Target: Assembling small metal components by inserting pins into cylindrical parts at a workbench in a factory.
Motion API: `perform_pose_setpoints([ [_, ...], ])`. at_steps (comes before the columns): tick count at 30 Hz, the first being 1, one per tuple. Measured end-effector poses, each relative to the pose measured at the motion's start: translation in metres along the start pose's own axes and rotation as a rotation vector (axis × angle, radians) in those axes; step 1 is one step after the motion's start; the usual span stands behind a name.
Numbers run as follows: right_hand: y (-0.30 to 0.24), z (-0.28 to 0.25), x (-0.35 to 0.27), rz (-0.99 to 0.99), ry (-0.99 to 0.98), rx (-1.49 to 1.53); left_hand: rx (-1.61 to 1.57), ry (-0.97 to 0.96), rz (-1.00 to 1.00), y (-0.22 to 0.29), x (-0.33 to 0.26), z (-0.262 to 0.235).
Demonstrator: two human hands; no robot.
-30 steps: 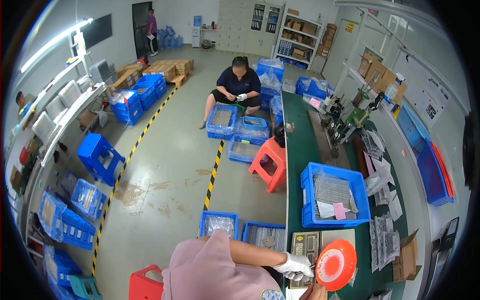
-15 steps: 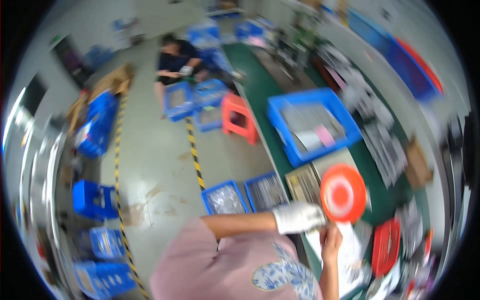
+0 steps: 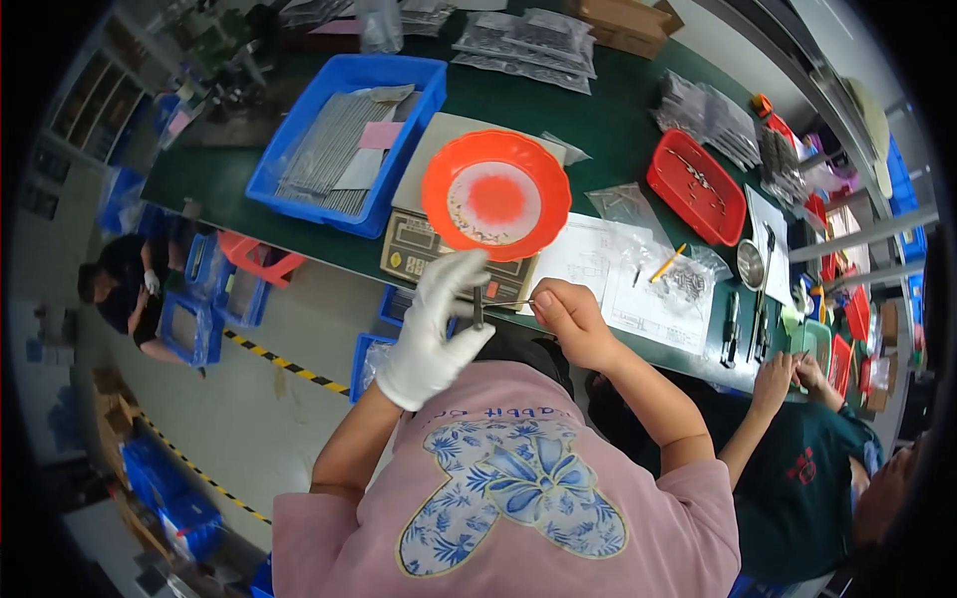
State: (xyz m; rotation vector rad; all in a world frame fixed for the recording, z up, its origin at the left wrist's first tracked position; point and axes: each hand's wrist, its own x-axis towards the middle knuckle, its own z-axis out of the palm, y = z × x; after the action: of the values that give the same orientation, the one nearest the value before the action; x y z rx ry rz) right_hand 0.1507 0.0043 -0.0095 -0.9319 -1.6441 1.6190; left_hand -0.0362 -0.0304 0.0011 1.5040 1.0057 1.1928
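My left hand (image 3: 431, 334), in a white glove, holds a short dark metal rod (image 3: 478, 307) upright between thumb and fingers. With my bare right hand (image 3: 572, 321) I pinch a thin metal tool, apparently tweezers (image 3: 513, 303), whose tip points left at the rod. Whether the tip touches the rod, I cannot tell. Just beyond my hands, an orange-red bowl (image 3: 546, 225) with a wavy rim sits on a beige weighing scale (image 3: 405, 261). Tiny pieces lie along the bowl's near inner side.
Left of the scale stands a blue crate (image 3: 262, 189) of grey strips. Printed sheets (image 3: 573, 261), a yellow pencil (image 3: 667, 264) and a red tray (image 3: 733, 224) of small parts lie to the right. A co-worker's hands (image 3: 783, 377) are at the right; another person (image 3: 120, 284) sits far left.
My view has swung right, bringing the red tray and the neighbouring co-worker into view. My hands, close together before, now show the rod and the thin tool between them.
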Motion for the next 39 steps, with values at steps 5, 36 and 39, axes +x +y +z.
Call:
perform_pose_setpoints([
  [5, 0.004, -0.01, -0.002, -0.232, 0.09, -0.377, -0.353, -0.074, -0.687, 0.014, 0.014, 0.006],
  [36, 0.028, -0.005, 0.036, -0.114, 0.018, -0.022, -0.003, 0.285, 0.07, -0.047, 0.011, -0.005],
  [39, 0.022, -0.004, 0.036, -0.465, 0.054, -0.507, -0.455, -0.086, -0.529, -0.014, 0.007, -0.016],
])
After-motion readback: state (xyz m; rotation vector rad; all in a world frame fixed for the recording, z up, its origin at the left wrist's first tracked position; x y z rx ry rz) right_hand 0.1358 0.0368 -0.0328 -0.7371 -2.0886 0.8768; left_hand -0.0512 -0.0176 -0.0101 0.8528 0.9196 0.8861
